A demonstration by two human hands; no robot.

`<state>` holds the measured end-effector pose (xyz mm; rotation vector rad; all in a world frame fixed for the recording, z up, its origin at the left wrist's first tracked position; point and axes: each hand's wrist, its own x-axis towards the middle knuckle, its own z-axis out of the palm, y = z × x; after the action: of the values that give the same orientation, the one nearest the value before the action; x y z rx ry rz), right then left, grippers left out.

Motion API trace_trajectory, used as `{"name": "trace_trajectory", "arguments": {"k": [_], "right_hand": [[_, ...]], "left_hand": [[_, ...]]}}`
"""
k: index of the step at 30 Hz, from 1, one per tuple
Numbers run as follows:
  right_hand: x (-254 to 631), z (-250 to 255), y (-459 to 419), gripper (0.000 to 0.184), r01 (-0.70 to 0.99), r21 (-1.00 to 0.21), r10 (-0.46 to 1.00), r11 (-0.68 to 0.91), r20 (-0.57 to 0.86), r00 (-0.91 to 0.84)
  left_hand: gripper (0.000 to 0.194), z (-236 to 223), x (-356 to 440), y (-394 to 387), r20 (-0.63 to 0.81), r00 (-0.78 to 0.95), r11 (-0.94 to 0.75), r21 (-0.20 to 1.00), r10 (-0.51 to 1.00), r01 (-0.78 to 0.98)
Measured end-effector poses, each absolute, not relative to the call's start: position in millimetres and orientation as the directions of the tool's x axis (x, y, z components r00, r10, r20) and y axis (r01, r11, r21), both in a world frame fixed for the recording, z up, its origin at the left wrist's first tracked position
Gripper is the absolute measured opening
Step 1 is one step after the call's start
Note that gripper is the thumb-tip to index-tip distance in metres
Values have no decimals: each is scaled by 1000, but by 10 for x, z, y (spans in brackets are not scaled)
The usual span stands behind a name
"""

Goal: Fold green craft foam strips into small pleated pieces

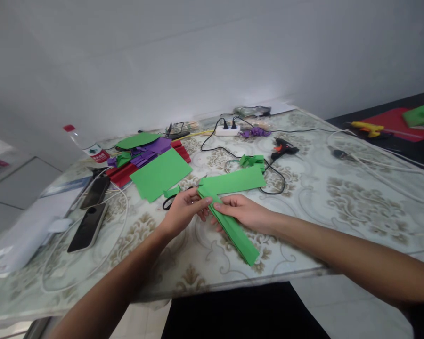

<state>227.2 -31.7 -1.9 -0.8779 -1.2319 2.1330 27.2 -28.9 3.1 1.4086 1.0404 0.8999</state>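
Both my hands hold a long folded green paper strip point(237, 234) above the patterned table point(339, 207). My left hand point(183, 210) pinches its far end near the fold. Just to the right, my right hand point(240, 210) grips the strip with the thumb on top. The strip's lower end points toward the table's near edge. Behind the hands lies another green sheet point(234, 181), and black scissors point(169, 201) sit partly hidden by my left hand.
A larger green sheet point(160, 173), purple and red paper pieces point(151, 153), two phones point(89, 226), a bottle point(86, 145), a power strip point(227, 130) with cables and a black glue gun point(282, 148) lie on the table. A yellow glue gun point(367, 128) rests far right.
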Motion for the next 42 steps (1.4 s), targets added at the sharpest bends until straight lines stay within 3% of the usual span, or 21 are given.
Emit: {"name": "trace_trajectory", "arguments": {"k": [10,20,28,35,42], "right_hand": [[2274,-47,-293,37,-89,-928,772,-362,-245,-586],[2281,-85,-279,42,0,-963,785,-270,-220,-578],[2289,-8,-277,49,53,-997,875,-58,-76,-478],[2304,-3,-266,40,-32,-993,869,-116,-85,-488],[2313,35,-275,37,19,-995,871,-102,-99,-480]], "left_hand": [[47,64,277,-285,-37,295,-10,987,955,157],[40,46,275,-284,-18,246,-21,987,969,156],[39,41,298,-343,9,382,-92,976,924,198],[36,56,354,-424,-16,457,-101,968,889,230],[36,62,366,-439,-42,443,-61,975,896,216]]}}
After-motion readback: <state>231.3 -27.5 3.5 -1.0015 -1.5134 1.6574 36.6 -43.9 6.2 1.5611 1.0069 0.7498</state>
